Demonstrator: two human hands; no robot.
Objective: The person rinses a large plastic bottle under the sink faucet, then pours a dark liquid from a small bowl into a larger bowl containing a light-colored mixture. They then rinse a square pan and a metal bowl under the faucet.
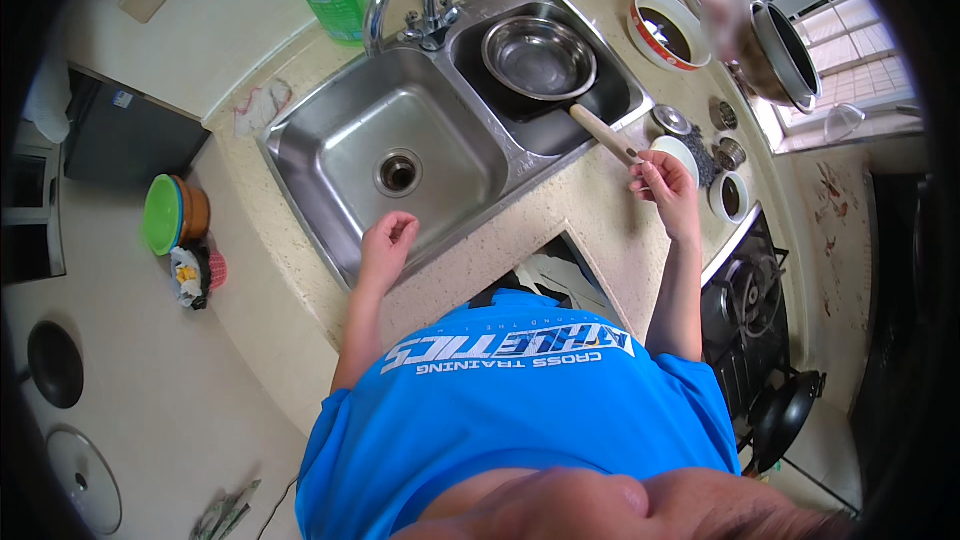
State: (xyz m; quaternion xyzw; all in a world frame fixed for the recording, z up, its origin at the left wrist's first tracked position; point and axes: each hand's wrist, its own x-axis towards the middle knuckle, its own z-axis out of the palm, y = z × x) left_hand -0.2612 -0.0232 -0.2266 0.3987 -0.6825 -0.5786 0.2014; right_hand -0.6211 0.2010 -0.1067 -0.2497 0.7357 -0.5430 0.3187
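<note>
My left hand point(388, 244) hovers over the front edge of the left basin point(442, 120) of a stainless steel double sink. Its fingers are loosely curled, and I see nothing in them. At the right, my right hand point(666, 184) has bent fingers at the end of a beige pan handle point(606, 136). Whether they grip it or only lie over it is unclear. That handle leads to a dark pan point(517, 106) sitting in the right basin. A round stainless steel bowl point(538, 60) rests over the pan and hides most of it.
Behind the sink stand a chrome faucet point(427, 7) and a green soap pump bottle point(337, 0). A crumpled cloth point(262, 106) lies left. Beyond my right hand are a bowl of dark liquid point(667, 34), a small cup point(729, 197) and a gas stove point(746, 292).
</note>
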